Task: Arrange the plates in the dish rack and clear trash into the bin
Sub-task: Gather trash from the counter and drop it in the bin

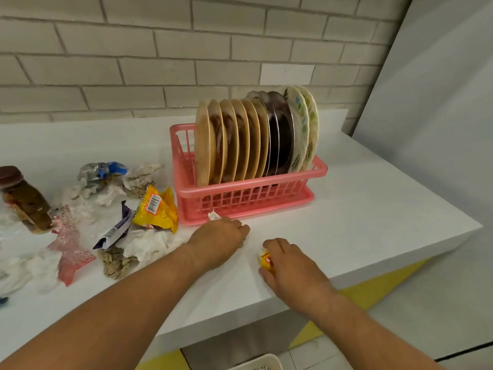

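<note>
A pink dish rack (240, 198) stands on the white counter and holds several upright plates (240, 140): tan ones at the left, steel ones in the middle, flowered white ones at the right. My left hand (218, 241) lies just in front of the rack, closed on a white crumpled tissue (214, 215) that pokes out past the fingers. My right hand (290, 265) rests near the counter's front edge, closed on a small yellow wrapper (265, 260). A heap of trash lies to the left: a yellow snack packet (157, 206), tissues (144, 245), a pink wrapper (70, 252).
A brown-lidded jar (25, 198) lies tilted at the far left. A silver and blue wrapper (100, 172) sits behind the heap. The rim of a white bin (262, 363) shows below the counter's front edge. A brick wall stands behind; the counter ends at the right.
</note>
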`<state>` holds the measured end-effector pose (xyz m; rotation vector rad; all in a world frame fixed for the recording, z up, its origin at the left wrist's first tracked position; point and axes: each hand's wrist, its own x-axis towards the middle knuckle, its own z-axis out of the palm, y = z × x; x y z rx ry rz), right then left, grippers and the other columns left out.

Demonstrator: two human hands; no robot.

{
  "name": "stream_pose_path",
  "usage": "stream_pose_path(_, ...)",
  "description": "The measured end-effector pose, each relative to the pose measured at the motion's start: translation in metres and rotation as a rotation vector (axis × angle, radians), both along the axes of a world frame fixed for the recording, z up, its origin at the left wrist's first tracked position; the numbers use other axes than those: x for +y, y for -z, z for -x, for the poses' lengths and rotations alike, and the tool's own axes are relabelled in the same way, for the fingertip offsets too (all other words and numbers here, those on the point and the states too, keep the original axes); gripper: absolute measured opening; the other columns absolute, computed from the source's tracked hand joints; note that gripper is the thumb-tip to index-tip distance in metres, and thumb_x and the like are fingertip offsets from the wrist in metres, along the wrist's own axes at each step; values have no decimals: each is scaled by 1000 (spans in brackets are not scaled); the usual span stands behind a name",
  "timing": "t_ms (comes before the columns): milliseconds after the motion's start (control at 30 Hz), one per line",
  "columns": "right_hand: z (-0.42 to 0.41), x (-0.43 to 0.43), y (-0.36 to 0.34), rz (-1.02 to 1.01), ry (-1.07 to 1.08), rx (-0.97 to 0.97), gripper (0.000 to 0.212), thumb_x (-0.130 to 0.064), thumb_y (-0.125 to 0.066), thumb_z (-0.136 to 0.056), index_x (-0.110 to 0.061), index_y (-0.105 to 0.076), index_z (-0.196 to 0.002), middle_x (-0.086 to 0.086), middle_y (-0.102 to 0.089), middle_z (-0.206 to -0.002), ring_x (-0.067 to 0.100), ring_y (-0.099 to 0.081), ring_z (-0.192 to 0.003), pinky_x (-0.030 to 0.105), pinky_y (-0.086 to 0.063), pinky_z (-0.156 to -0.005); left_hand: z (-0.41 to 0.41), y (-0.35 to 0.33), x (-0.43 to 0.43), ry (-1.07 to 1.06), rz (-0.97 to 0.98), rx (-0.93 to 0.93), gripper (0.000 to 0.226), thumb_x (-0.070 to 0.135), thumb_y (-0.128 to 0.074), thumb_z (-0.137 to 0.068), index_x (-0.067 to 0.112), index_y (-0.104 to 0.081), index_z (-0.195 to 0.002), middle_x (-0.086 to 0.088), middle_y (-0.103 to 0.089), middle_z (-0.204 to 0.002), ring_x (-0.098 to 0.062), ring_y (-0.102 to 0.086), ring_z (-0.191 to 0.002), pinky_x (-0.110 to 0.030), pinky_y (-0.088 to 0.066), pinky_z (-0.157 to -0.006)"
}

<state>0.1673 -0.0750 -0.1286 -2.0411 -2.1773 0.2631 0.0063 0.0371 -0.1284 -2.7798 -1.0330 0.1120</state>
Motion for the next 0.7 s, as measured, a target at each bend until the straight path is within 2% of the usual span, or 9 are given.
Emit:
stream_pose_path(67,-10,0,0,6,11,38,35,-34,-49,-91,-20,-40,-121,0,-47,-118,18,-45,-96,29,-43,-77,-4,5,-3,14,-49,-21,31,15,-38,-98,15,-49,-127,-6,-55,-118,-26,-49,-107,-37,-43,-84)
stream_pose_path(133,-21,1,-1,27,42,60,28,-28,-52,-86,-19,-40,-110,-2,-47,-104,15,-40,-87,26,-36,-69,-8,10,-8,51,-77,-89,34,20,-35,-99,18,-49,-130,-4,-53,-116,-25,-45,-106,-38,-36,-85)
stream_pose_path(233,-33,5,-1,47,77,92,25,-26,-51,-85,-19,-41,-108,-3,-48,-98,15,-41,-83,25,-33,-67,-6,6,-17,43,21,-301,38,26,-38,-99,21,-49,-135,-2,-47,-107,-22,-40,-100,-35,-34,-83)
stream_pose_path(333,-35,11,0,39,76,133,23,-28,-52,-84,-24,-43,-104,-3,-53,-97,16,-46,-82,27,-36,-67,6,-12,-26,5,161,-559,29,20,-47,-94,17,-61,-119,1,-41,-94,-16,-42,-85,-33,-42,-72)
stream_pose_path(433,-28,20,-1,51,73,198,13,-27,-54,-80,-29,-45,-90,-8,-55,-87,15,-50,-78,28,-42,-64,20,-36,-25,-72,227,-730,18,11,-49,-90,12,-64,-101,2,-45,-99,-14,-47,-87,-28,-43,-76)
stream_pose_path(500,-18,28,-5,51,63,232,11,-31,-56,-80,-31,-46,-86,-10,-54,-80,15,-52,-75,28,-44,-62,33,-48,-20,-121,210,-777,18,4,-49,-88,11,-65,-93,1,-52,-100,-13,-49,-89,-24,-39,-78)
stream_pose_path(600,4,45,-12,30,45,223,17,-46,-58,-84,-31,-51,-84,-6,-56,-80,19,-53,-76,29,-40,-61,57,-56,-16,-211,188,-776,21,2,-47,-88,12,-65,-86,0,-60,-90,-16,-53,-84,-27,-42,-75)
stream_pose_path(700,30,63,-18,-11,4,211,7,-30,-53,-89,-26,-59,-89,-1,-64,-94,23,-57,-88,32,-48,-73,79,-54,-19,-283,235,-825,25,16,-39,-85,16,-60,-73,3,-60,-78,-15,-54,-78,-30,-43,-72)
